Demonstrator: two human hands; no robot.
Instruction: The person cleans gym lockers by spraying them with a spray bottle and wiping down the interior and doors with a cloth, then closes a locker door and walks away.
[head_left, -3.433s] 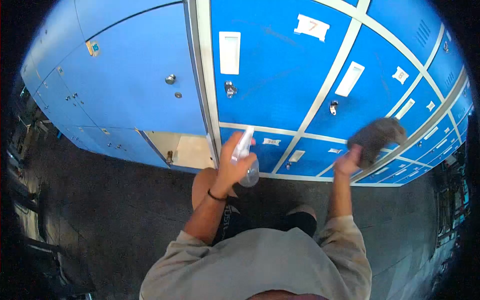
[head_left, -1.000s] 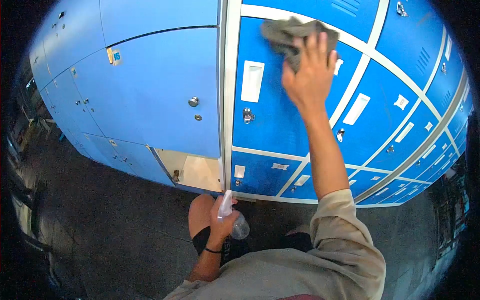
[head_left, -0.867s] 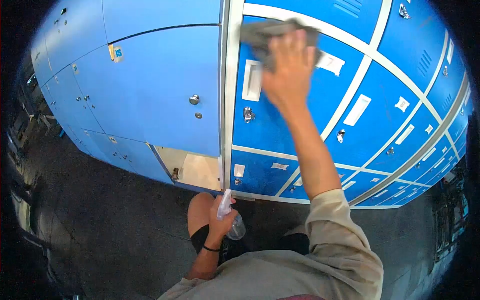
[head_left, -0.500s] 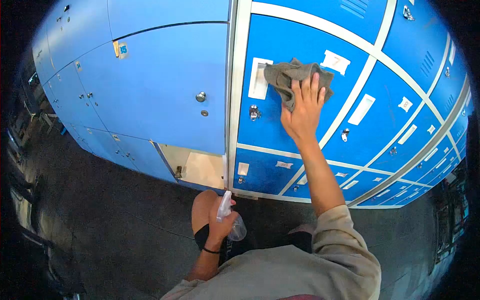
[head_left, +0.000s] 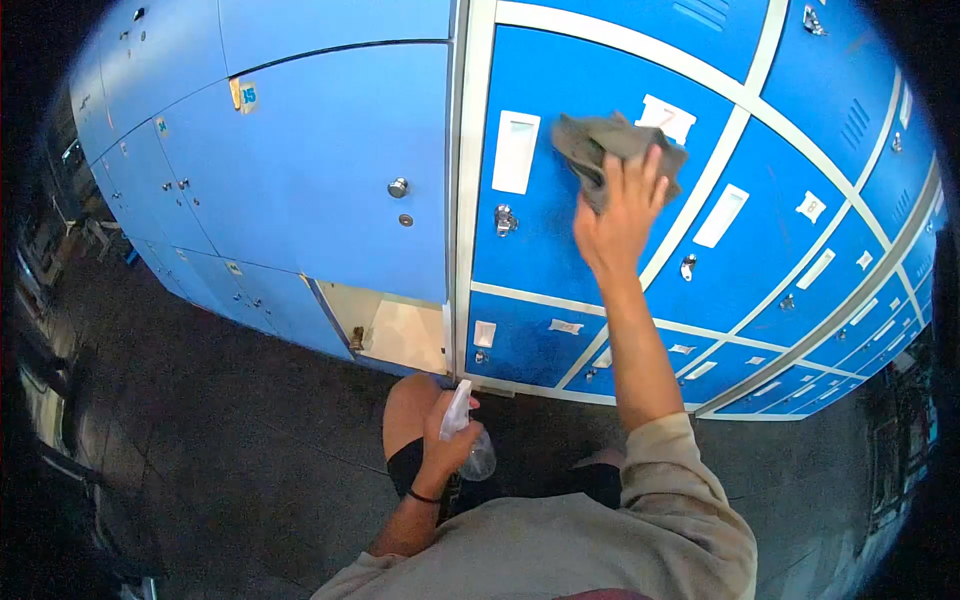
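We see the right hand (head_left: 620,222) pressing a soft, limp grey-brown cloth (head_left: 618,158) (best pinned flat-palmed) on the blue metal locker door (head_left: 560,75), right of its white handle. Below that door, the left hand (head_left: 446,440) grips a light, seemingly clear plastic spray bottle (head_left: 479,458) by its neck.

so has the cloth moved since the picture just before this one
Yes: the cloth has shifted right, away from the white handle and toward the number 7 label.

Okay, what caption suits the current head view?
Right hand presses a gray cloth against locker door 7; left hand holds a spray bottle below.
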